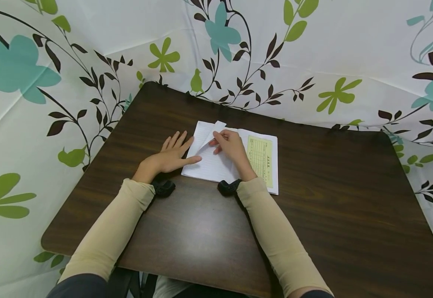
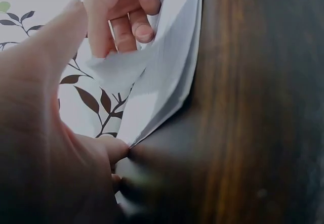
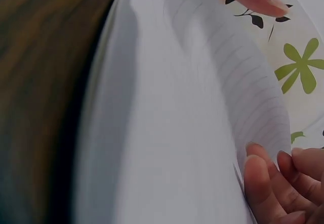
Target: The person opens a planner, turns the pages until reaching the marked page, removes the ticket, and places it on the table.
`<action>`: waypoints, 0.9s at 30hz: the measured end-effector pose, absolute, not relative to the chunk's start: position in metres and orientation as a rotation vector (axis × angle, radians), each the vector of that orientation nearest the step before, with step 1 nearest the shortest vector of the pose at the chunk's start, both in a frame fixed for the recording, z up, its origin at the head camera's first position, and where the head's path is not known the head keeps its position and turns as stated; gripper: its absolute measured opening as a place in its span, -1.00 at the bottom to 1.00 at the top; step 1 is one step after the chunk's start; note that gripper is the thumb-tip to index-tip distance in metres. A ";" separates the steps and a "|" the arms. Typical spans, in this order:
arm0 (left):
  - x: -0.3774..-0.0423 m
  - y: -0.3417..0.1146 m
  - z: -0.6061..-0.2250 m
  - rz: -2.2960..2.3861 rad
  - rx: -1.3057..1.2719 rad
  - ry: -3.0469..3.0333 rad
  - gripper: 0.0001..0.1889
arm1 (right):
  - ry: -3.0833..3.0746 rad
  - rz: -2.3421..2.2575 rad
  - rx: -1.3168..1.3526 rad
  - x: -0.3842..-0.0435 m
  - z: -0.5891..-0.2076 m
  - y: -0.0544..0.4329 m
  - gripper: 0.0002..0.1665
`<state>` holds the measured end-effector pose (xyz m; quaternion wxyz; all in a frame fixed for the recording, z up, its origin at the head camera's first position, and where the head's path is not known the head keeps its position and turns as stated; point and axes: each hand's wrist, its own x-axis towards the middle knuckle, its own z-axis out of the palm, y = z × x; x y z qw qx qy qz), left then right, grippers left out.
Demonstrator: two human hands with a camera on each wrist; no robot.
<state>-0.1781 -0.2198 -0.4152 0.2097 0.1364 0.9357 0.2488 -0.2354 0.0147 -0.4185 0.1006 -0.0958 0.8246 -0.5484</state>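
An open notebook (image 1: 216, 169) with white lined pages lies on the dark wooden table. My right hand (image 1: 231, 147) pinches a lined page (image 3: 258, 102) between thumb and fingertip, and that page curves up off the left half. The other fingers of that hand are loosely bent. At the notebook's left edge my left hand (image 1: 169, 157) lies with fingers spread, its thumb reaching onto the page. In the left wrist view, that thumb touches the lower corner of the pages, below the lifted flap (image 2: 119, 71). A yellow-green printed panel (image 1: 260, 159) shows on the right half.
The brown table (image 1: 335, 198) extends wide to the right of the notebook. Behind and left of it hangs a white curtain (image 1: 119, 25) with leaves and flowers. Black wrist mounts (image 1: 164, 188) sit under both wrists.
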 end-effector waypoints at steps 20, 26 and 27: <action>-0.179 -0.222 -0.424 0.683 0.464 2.628 -0.18 | 2.462 -1.607 -0.265 -0.234 -0.420 0.005 -0.59; -0.180 -0.223 -0.424 0.708 0.464 2.626 -0.20 | 2.461 -1.587 -0.265 -0.234 -0.418 0.004 -0.58; -0.181 -0.223 -0.424 0.707 0.464 2.628 -0.19 | 2.459 -1.585 -0.267 -0.234 -0.417 0.004 -0.57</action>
